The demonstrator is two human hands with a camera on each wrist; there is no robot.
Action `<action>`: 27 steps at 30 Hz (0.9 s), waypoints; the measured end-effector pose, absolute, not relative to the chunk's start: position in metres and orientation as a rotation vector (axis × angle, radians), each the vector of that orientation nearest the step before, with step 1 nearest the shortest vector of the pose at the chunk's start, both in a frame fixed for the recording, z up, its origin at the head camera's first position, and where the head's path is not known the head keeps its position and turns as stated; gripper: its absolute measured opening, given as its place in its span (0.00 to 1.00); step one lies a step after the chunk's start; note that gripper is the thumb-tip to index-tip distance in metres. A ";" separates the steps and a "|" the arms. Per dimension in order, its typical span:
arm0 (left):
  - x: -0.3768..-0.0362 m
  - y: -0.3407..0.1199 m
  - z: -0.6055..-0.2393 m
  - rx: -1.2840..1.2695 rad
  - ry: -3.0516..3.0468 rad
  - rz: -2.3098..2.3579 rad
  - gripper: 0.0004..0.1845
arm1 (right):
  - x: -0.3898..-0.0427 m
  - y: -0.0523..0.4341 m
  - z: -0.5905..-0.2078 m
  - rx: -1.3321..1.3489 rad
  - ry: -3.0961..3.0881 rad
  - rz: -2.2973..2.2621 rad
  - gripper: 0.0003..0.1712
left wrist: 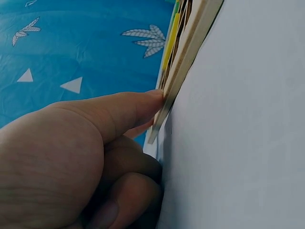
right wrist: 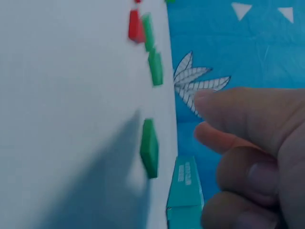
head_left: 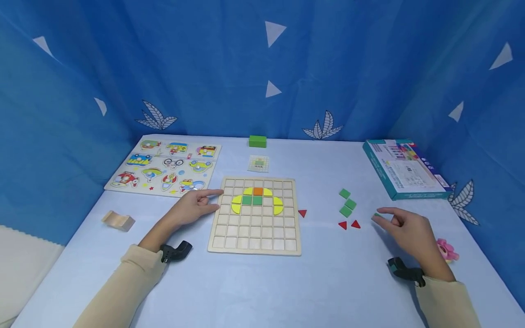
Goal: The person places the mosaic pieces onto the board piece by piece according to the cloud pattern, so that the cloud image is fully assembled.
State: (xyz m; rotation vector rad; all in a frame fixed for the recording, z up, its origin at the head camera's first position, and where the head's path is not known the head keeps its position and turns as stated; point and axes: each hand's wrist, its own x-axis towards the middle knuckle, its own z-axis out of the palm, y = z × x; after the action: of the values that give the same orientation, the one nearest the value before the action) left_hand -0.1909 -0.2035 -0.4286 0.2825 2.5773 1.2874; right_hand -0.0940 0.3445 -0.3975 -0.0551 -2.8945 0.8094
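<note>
Two hands are laid out on the pale blue table [head_left: 328, 282]. The left hand [head_left: 193, 208] is stretched flat, fingers relaxed, its fingertips [left wrist: 155, 98] pressed against the left edge of the wooden grid board [head_left: 255, 215], nothing gripped. On that board a figure of yellow, green and orange tiles [head_left: 257, 200] is seated in the upper rows. The right hand [head_left: 406, 228] is held loosely curled just above the table, and a small green tile [head_left: 377, 215] is seen at its fingertips; whether it is touched cannot be told from the blurred wrist view. Three green squares [head_left: 347, 202] and two red triangles [head_left: 349, 224] are spread between that hand and the board, a third red triangle [head_left: 302, 212] just beside the board's right edge. A teal box [head_left: 404, 169] lies beyond the right hand.
</note>
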 end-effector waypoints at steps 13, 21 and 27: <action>-0.191 -0.202 -0.425 0.287 2.582 1.278 0.24 | -0.093 0.349 -0.409 -0.061 -2.973 0.657 0.25; -0.191 -0.204 -0.427 0.285 2.581 1.285 0.24 | -0.096 0.350 -0.413 -0.083 -2.973 0.661 0.24; -0.190 -0.204 -0.427 0.287 2.581 1.277 0.24 | -0.096 0.343 -0.414 -0.103 -2.964 0.677 0.24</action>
State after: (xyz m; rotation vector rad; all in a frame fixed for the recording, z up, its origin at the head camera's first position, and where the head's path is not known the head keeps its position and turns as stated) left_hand -0.1901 -0.2039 -0.4267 0.2867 2.5815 1.2767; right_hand -0.0959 0.3433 -0.4140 -0.1027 -2.9636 0.6771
